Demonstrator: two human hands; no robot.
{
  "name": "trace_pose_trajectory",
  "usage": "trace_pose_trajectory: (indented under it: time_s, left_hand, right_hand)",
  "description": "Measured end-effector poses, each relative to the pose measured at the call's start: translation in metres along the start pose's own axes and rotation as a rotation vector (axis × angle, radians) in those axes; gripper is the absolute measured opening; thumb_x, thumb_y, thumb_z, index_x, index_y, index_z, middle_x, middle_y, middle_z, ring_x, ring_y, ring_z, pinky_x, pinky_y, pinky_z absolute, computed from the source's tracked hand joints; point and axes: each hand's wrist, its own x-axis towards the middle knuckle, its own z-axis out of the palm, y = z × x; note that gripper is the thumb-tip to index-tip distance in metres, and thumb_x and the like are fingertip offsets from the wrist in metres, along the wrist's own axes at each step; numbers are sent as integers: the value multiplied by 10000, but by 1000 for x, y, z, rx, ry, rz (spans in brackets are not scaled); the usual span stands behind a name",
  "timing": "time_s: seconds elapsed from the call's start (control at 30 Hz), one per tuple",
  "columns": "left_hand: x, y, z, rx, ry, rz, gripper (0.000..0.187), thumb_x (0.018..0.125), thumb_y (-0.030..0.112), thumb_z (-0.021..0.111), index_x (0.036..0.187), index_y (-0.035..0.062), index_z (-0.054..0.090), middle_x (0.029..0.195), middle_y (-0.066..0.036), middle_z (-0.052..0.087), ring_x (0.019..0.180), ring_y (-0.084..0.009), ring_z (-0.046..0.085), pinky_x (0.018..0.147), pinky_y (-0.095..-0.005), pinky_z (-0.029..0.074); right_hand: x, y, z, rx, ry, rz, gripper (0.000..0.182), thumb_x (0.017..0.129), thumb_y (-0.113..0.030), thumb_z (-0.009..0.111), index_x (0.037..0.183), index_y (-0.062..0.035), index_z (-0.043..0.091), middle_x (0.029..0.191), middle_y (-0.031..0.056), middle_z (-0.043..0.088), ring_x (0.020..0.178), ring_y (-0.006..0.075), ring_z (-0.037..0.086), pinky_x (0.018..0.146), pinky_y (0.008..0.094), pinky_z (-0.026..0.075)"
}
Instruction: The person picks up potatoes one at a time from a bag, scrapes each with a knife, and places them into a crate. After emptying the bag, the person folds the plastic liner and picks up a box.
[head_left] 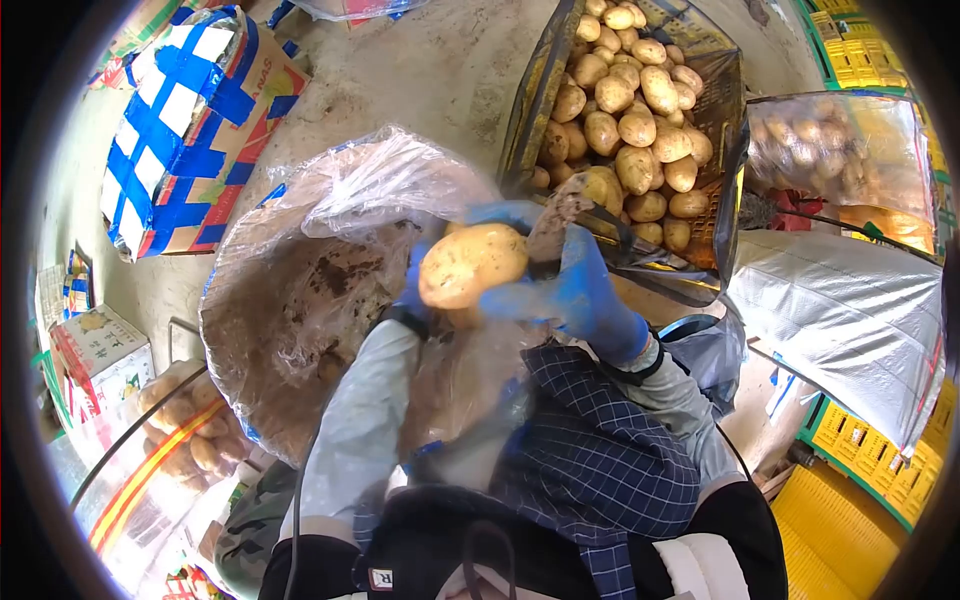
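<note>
A large pale-yellow potato with small dark specks is held in front of me. My left hand, in a blue glove, grips it from the left side, with blue fingertips along its upper edge. My right hand, also gloved in blue, has its thumb at the potato's lower right. Between that hand's fingers is a flat, brown, soil-caked piece; I cannot tell what it is. Below the potato, a plastic-lined container holds loose dark soil and crumpled clear film.
A black-lined crate full of potatoes stands at the upper right. Nearby are a clear bag of potatoes and a silver-grey sheet. A blue-taped carton stands upper left, bagged potatoes lower left, yellow crates at right.
</note>
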Motion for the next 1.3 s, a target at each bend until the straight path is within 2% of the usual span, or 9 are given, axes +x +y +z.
trace_pose_trajectory:
  time_s: [0.17, 0.3, 0.53, 0.6, 0.67, 0.77, 1.0, 1.27, 1.3]
  left_hand:
    - [-66, 79, 7, -904, -201, -200, 657, 971, 554, 463, 1391, 52, 519, 1329, -132, 616, 1159, -310, 630, 993, -464, 515]
    - [-78, 112, 61, -925, 94, -100, 688, 938, 555, 540, 1395, 43, 492, 1358, -179, 581, 1214, -345, 591, 1045, -501, 481]
    - [-82, 126, 73, -1014, -245, -163, 631, 954, 499, 542, 1400, 52, 516, 1383, -147, 580, 1225, -330, 589, 1072, -488, 458]
    - [-83, 128, 77, -936, 38, -98, 634, 953, 472, 546, 1423, 49, 500, 1411, -182, 548, 1306, -313, 527, 1071, -458, 458]
    - [-81, 126, 51, -969, -306, -167, 682, 929, 422, 609, 1473, 50, 435, 1415, -220, 528, 1250, -319, 561, 1017, -425, 493]
    - [-93, 153, 72, -724, -128, -120, 718, 936, 351, 639, 1510, 15, 369, 1374, -211, 558, 1139, -272, 599, 948, -382, 526]
    - [-109, 172, 86, -122, -158, 53, 758, 940, 391, 638, 1506, -31, 362, 1320, -145, 593, 899, -170, 652, 705, -247, 533]
    - [-113, 203, 80, 358, -45, -84, 652, 1065, 517, 334, 1359, -15, 570, 676, -71, 673, 418, -61, 480, 372, -188, 339]
    - [-112, 203, 73, 389, -105, -114, 653, 1061, 523, 348, 1375, -13, 547, 884, -113, 723, 488, -85, 542, 423, -197, 402]
  right_hand:
    - [-1, 7, -8, -206, 157, -232, 625, 660, -104, 857, 1238, -39, 628, 1134, 76, 659, 1037, 165, 634, 901, 331, 508]
    - [-1, -3, 2, -423, 73, -476, 625, 653, -103, 844, 1242, -71, 638, 1080, 90, 651, 989, 196, 651, 897, 348, 511]
    - [-4, -1, -6, -200, 16, -314, 499, 723, -126, 796, 1192, -39, 651, 1040, 94, 655, 815, 176, 655, 728, 303, 531]
    - [-11, 1, -36, 126, 131, -70, 442, 814, -224, 740, 1187, -5, 651, 952, 63, 670, 709, 133, 618, 656, 276, 500]
    - [-9, 26, -68, 326, 328, -33, 419, 902, -285, 671, 1202, 7, 644, 896, 55, 675, 597, 92, 571, 559, 245, 463]
    - [-5, 33, -92, 337, 533, -101, 415, 971, -310, 614, 1242, 4, 622, 865, 71, 661, 555, 68, 555, 465, 210, 419]
    - [-9, -4, -13, 178, -17, 109, 410, 979, -335, 636, 1218, -2, 628, 825, 37, 660, 488, 52, 503, 423, 200, 364]
    - [-10, -10, -3, 248, -102, 232, 369, 957, -351, 676, 1083, -5, 651, 630, -4, 589, 461, 53, 482, 423, 214, 361]
    - [-10, -8, -2, 168, -101, 235, 399, 971, -357, 646, 1140, 3, 641, 616, -8, 574, 468, 59, 478, 438, 220, 358]
